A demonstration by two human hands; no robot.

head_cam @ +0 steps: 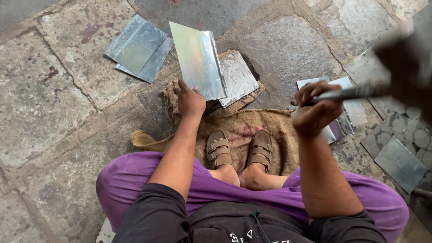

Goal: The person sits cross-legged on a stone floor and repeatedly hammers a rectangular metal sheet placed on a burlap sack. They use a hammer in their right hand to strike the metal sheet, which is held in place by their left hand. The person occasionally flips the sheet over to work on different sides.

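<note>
Here, left hand (191, 101) grip clamped on sheet-metal piece (198, 59) above it, right hand (315, 110) fisted on hammer handle (346, 93).

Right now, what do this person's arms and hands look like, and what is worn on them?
Left hand and right hand are bare: no gloves, rings or watch visible. Forearms are uncovered; dark short sleeves end near the elbows.

The left hand (191, 101) is stretched forward, fingers closed. The right hand (315, 111) is raised, seemingly clenched in a fist.
</note>
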